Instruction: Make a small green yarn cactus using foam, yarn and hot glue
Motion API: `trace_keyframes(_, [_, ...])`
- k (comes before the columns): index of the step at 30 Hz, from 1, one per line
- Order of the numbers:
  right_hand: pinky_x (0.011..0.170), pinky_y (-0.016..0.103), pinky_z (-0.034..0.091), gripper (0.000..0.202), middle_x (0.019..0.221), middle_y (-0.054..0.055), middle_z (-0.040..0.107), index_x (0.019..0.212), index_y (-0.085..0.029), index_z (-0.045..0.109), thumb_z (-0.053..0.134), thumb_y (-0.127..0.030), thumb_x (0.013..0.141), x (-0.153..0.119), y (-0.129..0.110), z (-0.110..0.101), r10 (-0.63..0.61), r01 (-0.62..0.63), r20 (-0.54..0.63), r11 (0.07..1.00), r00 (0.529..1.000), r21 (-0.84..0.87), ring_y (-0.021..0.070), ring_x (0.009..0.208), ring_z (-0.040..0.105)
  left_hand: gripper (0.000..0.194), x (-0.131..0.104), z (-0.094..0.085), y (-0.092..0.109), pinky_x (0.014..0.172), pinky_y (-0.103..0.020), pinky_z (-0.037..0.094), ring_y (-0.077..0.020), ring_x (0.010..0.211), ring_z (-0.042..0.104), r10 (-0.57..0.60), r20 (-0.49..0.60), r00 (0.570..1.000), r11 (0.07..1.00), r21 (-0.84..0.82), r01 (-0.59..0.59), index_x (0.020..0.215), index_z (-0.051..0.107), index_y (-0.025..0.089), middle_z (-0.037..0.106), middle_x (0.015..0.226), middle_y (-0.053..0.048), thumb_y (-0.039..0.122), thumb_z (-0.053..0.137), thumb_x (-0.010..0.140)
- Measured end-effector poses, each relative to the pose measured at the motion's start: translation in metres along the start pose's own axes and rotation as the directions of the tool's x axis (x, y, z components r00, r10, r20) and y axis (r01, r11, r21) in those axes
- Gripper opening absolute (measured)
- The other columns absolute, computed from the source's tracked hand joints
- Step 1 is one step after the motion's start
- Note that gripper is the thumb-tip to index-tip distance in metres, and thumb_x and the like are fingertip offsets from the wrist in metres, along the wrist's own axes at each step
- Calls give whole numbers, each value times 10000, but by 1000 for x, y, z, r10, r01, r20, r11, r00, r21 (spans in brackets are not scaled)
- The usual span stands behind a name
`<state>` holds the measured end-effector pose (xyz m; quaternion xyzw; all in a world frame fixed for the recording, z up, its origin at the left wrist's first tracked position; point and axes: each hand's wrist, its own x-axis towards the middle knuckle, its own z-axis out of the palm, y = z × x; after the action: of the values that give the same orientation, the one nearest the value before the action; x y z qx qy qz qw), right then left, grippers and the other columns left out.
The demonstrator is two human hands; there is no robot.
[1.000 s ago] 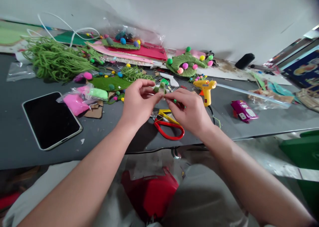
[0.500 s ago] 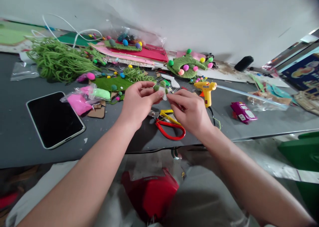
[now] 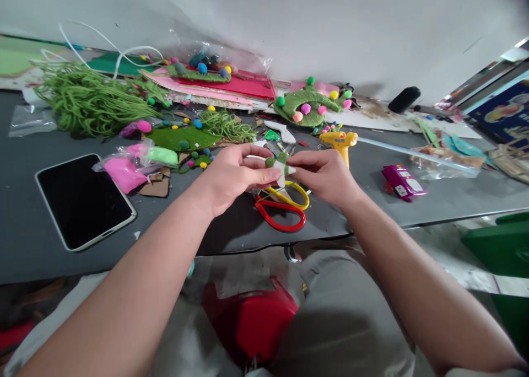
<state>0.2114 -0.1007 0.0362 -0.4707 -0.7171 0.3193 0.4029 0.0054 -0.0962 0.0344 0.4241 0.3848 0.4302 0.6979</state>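
White piece with green wrapping [image 3: 281, 173], pinched between two hands above the scissors [image 3: 285, 229].
The piece is just beyond the scissors' handles, over the table [image 3: 177, 222]; one white point faces the wearer, with no clear long axis. The left hand [image 3: 229, 174] pinches its left side, thumb on top; the right hand [image 3: 326, 174] pinches its right tip. Neither hand is nearer.

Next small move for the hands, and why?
Probably a slight turn of the small green-and-white piece in the left hand, bringing its bare lower arm toward the right hand. The upper arms show green covering, the lower one looks white, and the right fingertips are already at the piece's right side. Whether they grip a strand is too small to tell.
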Motion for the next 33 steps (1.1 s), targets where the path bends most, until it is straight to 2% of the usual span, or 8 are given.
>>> trace_keyframes(4, [546, 254, 460, 148, 713, 40, 748, 808, -151, 832, 774, -284, 779, -1, 4, -4, 67, -66, 13, 998, 998, -19, 130, 607, 597, 409, 2, -4, -3, 681, -331, 566, -186, 661, 707, 58, 27, 998, 969, 240, -63, 939, 684, 184, 712, 682, -8, 157, 931, 614])
trace_keyframes(7, [555, 246, 461, 134, 713, 37, 743, 814, -150, 825, 781, -274, 784, -3, 1, -5, 73, -71, 46, 996, 996, -46, 125, 614, 602, 385, 2, -7, -6, 643, -329, 539, -211, 679, 705, 131, 19, 991, 888, 442, -125, 953, 670, 203, 722, 700, -21, 192, 901, 646])
trace_keyframes(13, [540, 235, 411, 85, 633, 5, 654, 735, -127, 759, 749, -204, 769, -1, -6, -2, 101, -91, 87, 989, 991, -117, 97, 590, 530, 287, -2, -5, -11, 670, -335, 498, -219, 713, 707, 409, 134, 903, 523, 776, -352, 1023, 666, 235, 742, 775, -23, 206, 793, 767])
trace_keyframes(16, [526, 238, 391, 110, 634, -1, 641, 754, -120, 751, 752, -228, 774, 0, -7, 4, 152, -149, 73, 988, 986, -41, 91, 574, 501, 299, -4, -4, -13, 680, -324, 484, -208, 708, 695, 483, 135, 865, 469, 794, -386, 1049, 668, 238, 727, 768, -10, 182, 777, 776])
trace_keyframes(19, [547, 246, 398, 128, 663, 3, 661, 824, -127, 776, 711, -237, 826, -2, -8, 10, 102, -100, 64, 994, 993, -31, 100, 590, 510, 283, -4, -2, -14, 676, -317, 486, -196, 699, 681, 526, 70, 848, 520, 762, -386, 1030, 672, 237, 710, 768, -7, 174, 778, 775])
trace_keyframes(22, [589, 262, 414, 160, 740, 20, 695, 909, -138, 800, 651, -180, 869, -7, -11, 14, -62, 63, 11, 984, 998, -165, 109, 619, 526, 266, -2, 1, -14, 667, -315, 506, -186, 688, 670, 527, -61, 848, 657, 662, -361, 987, 672, 226, 698, 761, -10, 187, 804, 760])
trace_keyframes(27, [693, 294, 440, 252, 811, 44, 681, 972, -177, 805, 571, -111, 905, -16, -20, 19, -295, 251, -12, 835, 956, -490, 148, 714, 582, 332, 4, 3, -15, 656, -326, 559, -178, 651, 675, 404, -259, 877, 885, 355, -302, 914, 659, 207, 686, 691, 6, 225, 892, 679])
trace_keyframes(33, [715, 295, 450, 243, 928, 61, 730, 1006, -180, 789, 557, -139, 948, -18, -22, 25, -338, 271, -18, 782, 941, -562, 156, 759, 619, 375, 4, 5, -14, 752, -341, 623, -149, 636, 700, 315, -326, 891, 948, 65, -311, 879, 634, 181, 670, 651, 47, 164, 914, 630])
